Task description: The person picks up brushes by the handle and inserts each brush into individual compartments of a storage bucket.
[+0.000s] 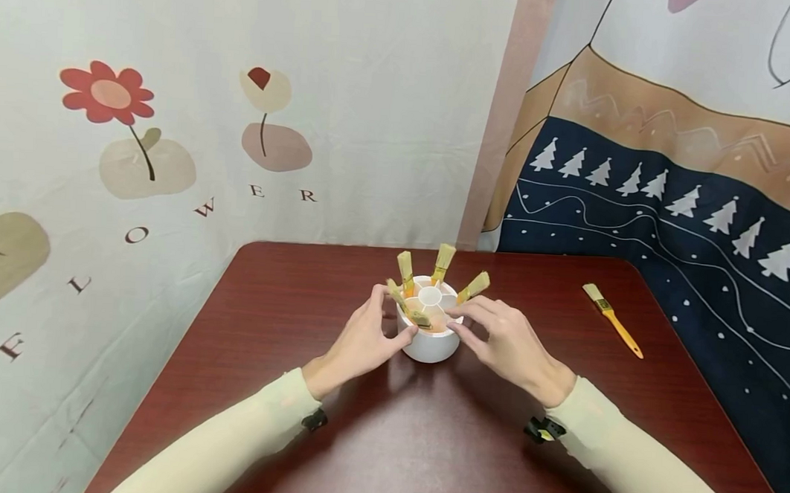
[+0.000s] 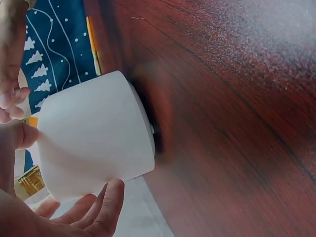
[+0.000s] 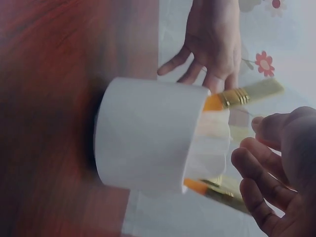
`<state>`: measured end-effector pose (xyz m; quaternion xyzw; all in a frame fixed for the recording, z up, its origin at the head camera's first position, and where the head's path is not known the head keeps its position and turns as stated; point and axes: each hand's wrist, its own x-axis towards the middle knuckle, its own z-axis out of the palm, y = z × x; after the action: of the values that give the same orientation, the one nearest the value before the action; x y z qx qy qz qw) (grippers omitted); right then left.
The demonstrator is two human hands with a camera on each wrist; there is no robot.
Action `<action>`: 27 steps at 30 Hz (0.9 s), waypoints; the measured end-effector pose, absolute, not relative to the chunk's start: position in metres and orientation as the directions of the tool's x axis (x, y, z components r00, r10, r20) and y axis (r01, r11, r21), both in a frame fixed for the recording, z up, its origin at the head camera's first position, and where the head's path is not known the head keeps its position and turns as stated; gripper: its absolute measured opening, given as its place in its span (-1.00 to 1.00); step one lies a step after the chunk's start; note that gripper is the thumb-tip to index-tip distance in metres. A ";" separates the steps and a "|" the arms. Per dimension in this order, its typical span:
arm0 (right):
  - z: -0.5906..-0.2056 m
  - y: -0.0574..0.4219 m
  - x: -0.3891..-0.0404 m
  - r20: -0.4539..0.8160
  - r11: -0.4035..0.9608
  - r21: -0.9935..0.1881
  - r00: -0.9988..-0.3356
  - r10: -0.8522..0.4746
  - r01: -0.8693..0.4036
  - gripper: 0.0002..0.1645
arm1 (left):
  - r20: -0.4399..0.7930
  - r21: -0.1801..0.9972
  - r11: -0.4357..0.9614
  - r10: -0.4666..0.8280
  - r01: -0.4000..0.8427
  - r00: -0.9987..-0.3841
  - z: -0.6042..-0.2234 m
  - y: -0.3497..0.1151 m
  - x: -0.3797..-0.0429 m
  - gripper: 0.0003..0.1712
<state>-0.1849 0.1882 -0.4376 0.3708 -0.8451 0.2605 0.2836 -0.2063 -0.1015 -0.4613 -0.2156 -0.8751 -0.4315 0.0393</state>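
A white round holder (image 1: 432,348) with divided compartments stands upright on the table. Several paintbrushes (image 1: 444,260) with orange handles are in it, bristles up, leaning outward around the rim. My left hand (image 1: 361,343) holds the holder from its left side, thumb at the near rim and fingers along the wall, as the left wrist view (image 2: 98,133) of the holder also shows. On the other side, my right hand (image 1: 512,343) hovers by the right rim with loosely bent fingers. In the right wrist view nothing shows between those fingers (image 3: 261,168), which are apart from the holder.
One more paintbrush (image 1: 611,314), yellow-handled, lies flat on the right part of the dark red table (image 1: 285,293). Printed cloths hang behind the table and along its sides. Each wrist carries a small black device (image 1: 544,431).
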 end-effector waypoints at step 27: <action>-0.427 0.276 -0.203 0.739 0.739 -0.317 -0.644 -0.200 -0.594 -0.60 | 0.228 0.777 0.506 0.330 0.375 -0.916 -0.460 -0.102 -0.206 -0.27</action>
<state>-0.2028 0.2763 -0.4274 0.2302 -0.8628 0.2781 0.3538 -0.2057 -0.1025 -0.4598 -0.2033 -0.8672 -0.4538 0.0252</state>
